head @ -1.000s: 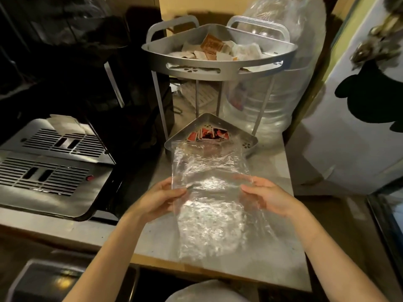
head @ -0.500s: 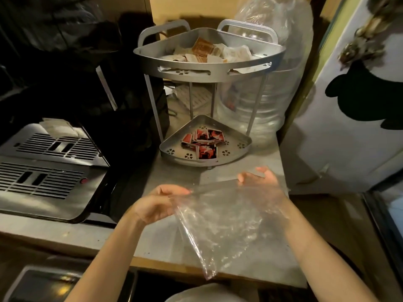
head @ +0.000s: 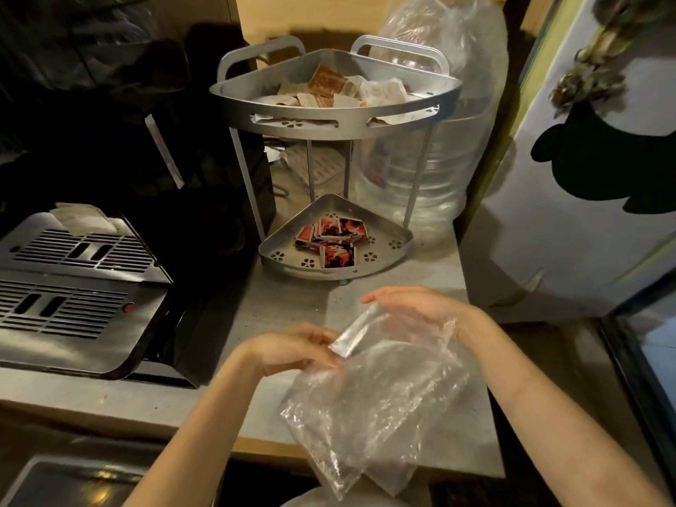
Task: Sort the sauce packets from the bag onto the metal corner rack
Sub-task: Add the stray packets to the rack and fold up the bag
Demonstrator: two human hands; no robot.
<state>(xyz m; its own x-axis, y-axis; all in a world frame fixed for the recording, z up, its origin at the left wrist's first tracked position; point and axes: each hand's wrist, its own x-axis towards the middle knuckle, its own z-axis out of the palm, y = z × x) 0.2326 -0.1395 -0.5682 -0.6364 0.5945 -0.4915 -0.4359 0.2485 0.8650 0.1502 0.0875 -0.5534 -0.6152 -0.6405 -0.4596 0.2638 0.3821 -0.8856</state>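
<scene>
Now a grey counter [head: 285, 309] is carrying everything, and a big clear water bottle [head: 431, 170] is standing at its back right corner, against the wall. On the left a machine with a slotted metal top [head: 73, 287] is sitting on the counter. Just beside the bottle the metal corner rack [head: 329, 118] is standing with two shelves. Its upper shelf is holding pale and brown sauce packets [head: 329, 87] in a loose heap, and its lower shelf [head: 387, 258] is holding red and black packets [head: 331, 237] near the middle. In front of the rack, above the counter edge, a clear plastic bag [head: 373, 408] is hanging crumpled between both hands; it is looking empty. The left hand [head: 292, 347] is pinching the folded top strip of the bag with closed fingertips. The right hand [head: 420, 305] is lying against the bag's upper side with the fingers stretched out and flat, not closed around it.
</scene>
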